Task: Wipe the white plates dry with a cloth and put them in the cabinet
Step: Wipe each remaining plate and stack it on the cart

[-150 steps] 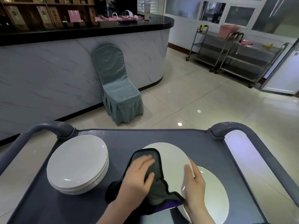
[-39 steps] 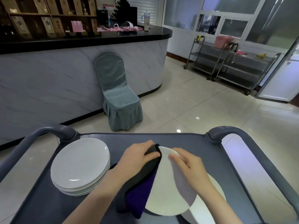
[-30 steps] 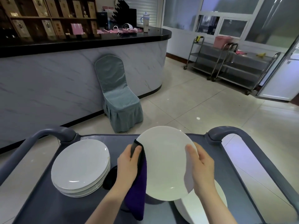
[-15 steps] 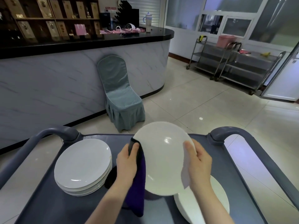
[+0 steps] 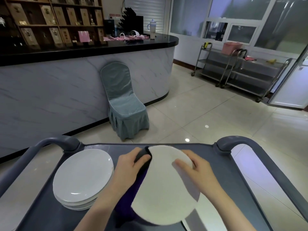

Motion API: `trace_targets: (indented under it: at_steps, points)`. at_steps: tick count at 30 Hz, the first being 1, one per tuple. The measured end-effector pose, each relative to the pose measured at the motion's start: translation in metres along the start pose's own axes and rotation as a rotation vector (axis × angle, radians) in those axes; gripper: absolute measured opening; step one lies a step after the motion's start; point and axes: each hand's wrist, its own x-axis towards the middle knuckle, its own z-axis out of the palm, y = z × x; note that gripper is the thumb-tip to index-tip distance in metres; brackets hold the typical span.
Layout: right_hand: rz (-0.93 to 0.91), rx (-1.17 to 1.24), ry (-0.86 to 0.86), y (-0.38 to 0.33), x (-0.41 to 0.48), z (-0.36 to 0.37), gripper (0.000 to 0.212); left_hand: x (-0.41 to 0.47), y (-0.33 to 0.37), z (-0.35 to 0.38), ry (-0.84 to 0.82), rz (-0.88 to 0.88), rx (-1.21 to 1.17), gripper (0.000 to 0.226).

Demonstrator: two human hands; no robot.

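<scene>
Head-worn wide view, angled down, close over cart (image 5: 216, 165)

Bare forearms (image 5: 103, 205) – left hand (image 5: 131, 165), right hand (image 5: 198, 169) – slender fingers (image 5: 180, 164).

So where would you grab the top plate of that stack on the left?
Probably by its rim, from the near side: the top plate lies flat on the stack, so only its edge offers a hold, and the cart is bare there.

Grey-green covered chair (image 5: 124, 104) by marble-front bar (image 5: 66, 84); mug (image 5: 152, 30) + pink bits on its black top. Shelves (image 5: 50, 20) behind. Steel trolleys (image 5: 241, 72) far R, pink bin (image 5: 232, 47) on one.
</scene>
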Motion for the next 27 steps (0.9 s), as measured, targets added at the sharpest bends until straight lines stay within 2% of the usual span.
trace_targets:
  at_steps: [2, 4, 7, 10, 12, 16, 19, 20, 21, 23, 25, 27]
  points:
    - [-0.060, -0.124, -0.070, -0.006, 0.003, 0.006, 0.008, 0.005, 0.010, 0.000, -0.140, 0.109, 0.073, 0.032]
    - [-0.092, -0.185, -0.062, -0.006, 0.006, 0.010, 0.019, 0.007, 0.015, 0.001, -0.167, 0.119, 0.073, 0.032]
    - [-0.075, -0.052, 0.032, -0.006, 0.005, 0.009, 0.019, 0.001, 0.011, 0.005, -0.077, -0.001, -0.048, 0.031]
    - [0.060, 0.187, 0.216, -0.002, 0.000, 0.011, 0.021, -0.008, -0.002, 0.009, 0.086, -0.180, -0.139, 0.027]
    - [0.130, 0.227, 0.271, 0.001, -0.003, 0.017, 0.022, -0.011, -0.008, 0.008, 0.093, -0.251, -0.136, 0.028]
    - [0.097, 0.147, 0.157, 0.006, -0.007, 0.024, 0.024, -0.003, -0.004, -0.004, -0.067, -0.156, -0.051, 0.024]
    - [-0.025, -0.048, -0.044, 0.004, -0.004, 0.029, 0.029, 0.004, 0.008, -0.003, -0.291, 0.011, 0.106, 0.017]
    - [-0.051, -0.107, -0.094, 0.004, -0.004, 0.031, 0.033, 0.003, 0.011, 0.000, -0.320, 0.049, 0.146, 0.016]
    - [-0.062, -0.119, -0.103, 0.004, -0.003, 0.030, 0.032, 0.000, 0.011, 0.003, -0.306, 0.062, 0.145, 0.017]
    - [-0.052, -0.014, -0.020, 0.004, -0.005, 0.024, 0.022, -0.007, 0.006, 0.007, -0.168, -0.011, 0.015, 0.021]
    - [0.028, 0.151, 0.134, 0.005, -0.007, 0.018, 0.022, -0.016, -0.004, 0.010, 0.016, -0.143, -0.097, 0.024]
    - [0.141, 0.255, 0.242, 0.008, -0.009, 0.018, 0.023, -0.024, -0.012, 0.013, 0.097, -0.246, -0.143, 0.026]
